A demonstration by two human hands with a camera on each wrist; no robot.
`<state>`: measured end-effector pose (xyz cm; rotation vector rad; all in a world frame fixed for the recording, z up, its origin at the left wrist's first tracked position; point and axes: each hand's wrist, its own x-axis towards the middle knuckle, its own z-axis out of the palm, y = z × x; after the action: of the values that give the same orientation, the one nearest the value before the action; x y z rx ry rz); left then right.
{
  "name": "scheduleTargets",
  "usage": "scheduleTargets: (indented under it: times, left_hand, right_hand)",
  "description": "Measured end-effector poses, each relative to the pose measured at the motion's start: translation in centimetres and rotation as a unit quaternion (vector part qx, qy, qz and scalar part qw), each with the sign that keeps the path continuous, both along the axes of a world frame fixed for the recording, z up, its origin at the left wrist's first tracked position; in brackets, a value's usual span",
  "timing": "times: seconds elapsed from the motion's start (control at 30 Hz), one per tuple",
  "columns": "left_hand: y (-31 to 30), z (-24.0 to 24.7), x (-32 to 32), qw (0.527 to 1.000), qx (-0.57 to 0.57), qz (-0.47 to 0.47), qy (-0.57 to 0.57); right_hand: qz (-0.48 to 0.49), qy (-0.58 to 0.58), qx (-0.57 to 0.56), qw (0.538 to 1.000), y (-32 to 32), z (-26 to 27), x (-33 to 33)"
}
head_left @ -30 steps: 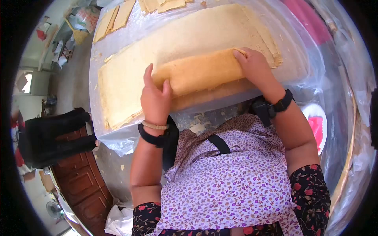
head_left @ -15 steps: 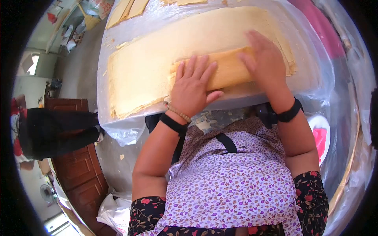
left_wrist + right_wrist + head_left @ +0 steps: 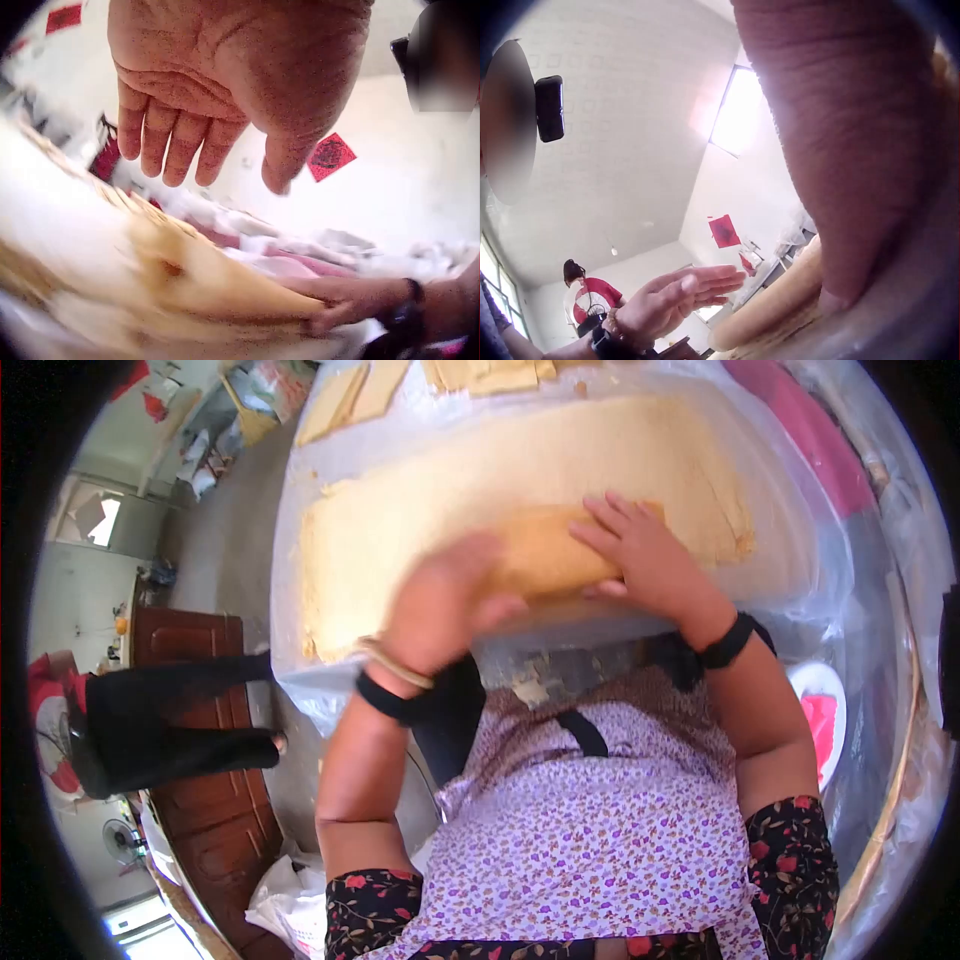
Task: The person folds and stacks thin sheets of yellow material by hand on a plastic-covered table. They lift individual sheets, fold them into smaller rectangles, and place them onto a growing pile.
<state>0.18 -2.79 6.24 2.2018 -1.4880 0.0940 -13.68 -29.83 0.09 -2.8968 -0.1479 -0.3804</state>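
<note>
A folded yellow sheet bundle (image 3: 550,550) lies near the front edge of a wide stack of pale yellow sheets (image 3: 400,510). My right hand (image 3: 655,565) rests on the bundle's right part, fingers spread. Blurred by motion, my left hand (image 3: 445,600) is at the bundle's left end; in the left wrist view the left hand (image 3: 232,82) is raised above the sheets with fingers extended and nothing in it. The right wrist view shows the left hand (image 3: 675,300) lifted beside the end of the bundle (image 3: 772,300).
Thin strips of sheet (image 3: 375,388) and more pieces (image 3: 490,374) lie at the table's back on plastic film (image 3: 290,590). A white bowl with something pink (image 3: 820,725) stands at the right. Another person in black trousers (image 3: 170,710) is at the left by a wooden cabinet (image 3: 215,800).
My left hand went from holding the bundle's left end to lying flat on it, then lifted away leftward. My right hand let go of the right end, rose and came down on top.
</note>
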Motion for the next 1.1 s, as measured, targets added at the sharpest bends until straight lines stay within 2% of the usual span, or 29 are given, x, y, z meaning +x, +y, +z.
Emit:
scheduleTargets:
  times: [0.03,0.07,0.1,0.17,0.2,0.27,0.3,0.33,0.37,0.47,0.5,0.57,0.63,0.67,0.7,0.73,0.77,0.8,0.83,0.93,0.97,1.0,1.1]
  left_hand:
    - [-1.3,-0.3,-0.8,0.998,0.035,-0.053,-0.023]
    - [-2.5,-0.9,-0.8,0.996,0.031,-0.052,-0.066]
    - [-3.3,-1.1,-0.6,0.993,0.028,-0.051,-0.105]
    - [-3.9,0.1,0.0,0.988,0.124,-0.001,-0.090]
    - [-4.1,0.4,0.3,0.982,0.172,0.025,-0.077]
    - [-4.2,1.8,0.6,0.993,0.118,-0.011,-0.020]
    - [-4.4,2.6,0.9,0.995,0.094,-0.027,0.011]
    - [-4.6,3.3,1.8,0.996,0.076,-0.036,0.014]
    - [-4.8,3.3,3.2,0.996,0.031,-0.016,0.081]
    - [-6.6,5.0,8.2,0.954,-0.082,0.058,0.284]
    - [-7.7,6.6,9.8,0.924,-0.106,0.095,0.354]
    - [-9.7,8.0,15.1,0.907,-0.149,0.115,0.376]
    - [-11.8,6.5,22.5,0.897,-0.218,0.146,0.355]
    - [-11.4,4.9,27.7,0.934,-0.152,0.229,0.227]
    - [-11.4,2.8,30.9,0.947,-0.079,0.298,0.093]
    - [-12.0,1.6,29.6,0.959,-0.052,0.270,-0.062]
    - [-11.9,1.7,27.6,0.948,-0.032,0.231,-0.218]
    - [-12.6,2.0,24.2,0.974,-0.027,0.202,-0.099]
    - [-13.6,3.2,19.1,0.981,0.032,0.183,-0.062]
    - [-13.9,0.7,8.0,0.988,0.011,0.033,0.150]
    - [-14.2,0.5,4.2,0.990,0.023,-0.041,0.132]
    - [-14.6,0.1,1.1,0.987,0.021,-0.123,0.100]
    - [-16.1,-2.0,-5.3,0.987,0.043,-0.154,0.026]
  right_hand:
    - [0.014,-0.013,0.004,1.000,-0.5,0.1,-0.3]
    - [0.027,-0.026,0.007,0.999,-0.8,0.6,-0.4]
    - [-0.001,0.010,0.043,0.999,-1.0,1.6,-0.5]
    - [-0.055,0.090,0.121,0.987,-1.3,3.6,-1.2]
    - [-0.060,0.018,0.105,0.992,-1.7,4.0,-1.7]
    - [-0.062,-0.119,0.073,0.988,-3.2,4.2,-2.6]
    - [-0.119,-0.202,0.136,0.963,-3.5,4.2,-3.0]
    - [-0.173,-0.282,0.197,0.923,-3.8,4.2,-3.3]
    - [-0.225,-0.358,0.256,0.869,-4.1,4.0,-3.4]
    - [-0.298,-0.379,0.461,0.745,-5.6,-0.3,-3.1]
    - [-0.286,-0.335,0.448,0.778,-5.4,-1.0,-3.1]
    - [-0.264,-0.242,0.412,0.838,-5.2,-1.6,-3.0]
    - [-0.237,-0.248,0.391,0.854,-5.2,-1.2,-2.1]
    - [-0.233,-0.244,0.380,0.861,-5.0,-1.1,-2.1]
    - [-0.250,-0.249,0.396,0.848,-4.9,-0.9,-2.4]
    - [-0.267,-0.256,0.410,0.834,-5.1,-0.5,-2.4]
    - [-0.281,-0.267,0.423,0.819,-5.5,-0.2,-2.3]
    - [-0.307,-0.277,0.436,0.799,-5.9,-0.1,-2.6]
    - [-0.327,-0.289,0.448,0.780,-6.5,0.2,-2.8]
    - [-0.386,-0.299,0.449,0.749,-8.5,0.1,-4.2]
    - [-0.404,-0.301,0.442,0.742,-9.3,-0.1,-4.7]
    - [-0.420,-0.271,0.412,0.762,-10.0,-0.6,-5.3]
    - [-0.451,-0.190,0.349,0.799,-10.8,-1.8,-7.7]
